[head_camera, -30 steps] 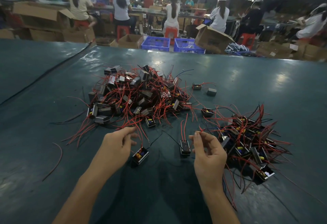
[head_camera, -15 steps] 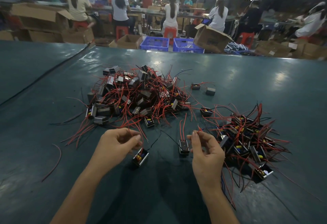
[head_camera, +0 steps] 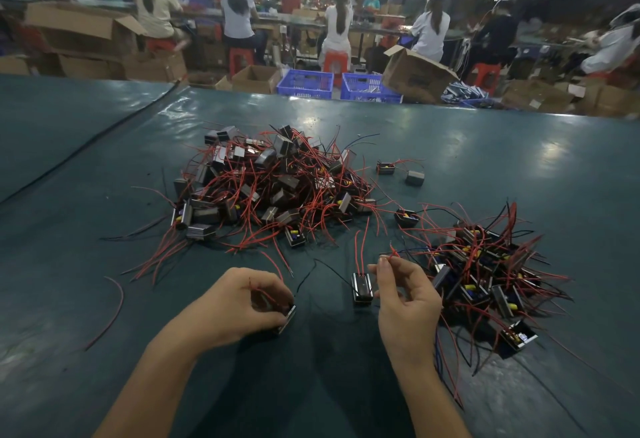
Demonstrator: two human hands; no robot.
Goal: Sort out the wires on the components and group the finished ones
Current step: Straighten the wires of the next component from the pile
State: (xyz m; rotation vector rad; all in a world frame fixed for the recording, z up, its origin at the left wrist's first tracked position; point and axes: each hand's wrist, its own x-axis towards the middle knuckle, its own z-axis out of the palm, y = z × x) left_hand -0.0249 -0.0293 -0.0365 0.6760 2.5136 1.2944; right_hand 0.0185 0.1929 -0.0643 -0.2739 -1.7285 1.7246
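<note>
The left hand (head_camera: 239, 302) curls its fingers around a small black box-shaped component (head_camera: 286, 319) on the dark teal table (head_camera: 485, 167). The right hand (head_camera: 405, 302) pinches a thin red wire (head_camera: 393, 251) between thumb and forefinger. Between the hands sits a second black component (head_camera: 362, 287). Beyond them lies a large tangled heap (head_camera: 277, 188) of black components with red wires. A smaller heap (head_camera: 485, 271) lies just right of the right hand.

wired components in two heaps, two singled out

the big heap (head_camera: 273, 188) of black-cased parts tangled in red leads lies at centre, and a smaller heap (head_camera: 485, 275) lies to its right. in front, an upright component (head_camera: 362, 287) stands on edge with its red wires up. the left hand (head_camera: 239, 302) grips a second component (head_camera: 288, 316), and the right hand (head_camera: 405, 302) pinches a red wire (head_camera: 393, 251).
</note>
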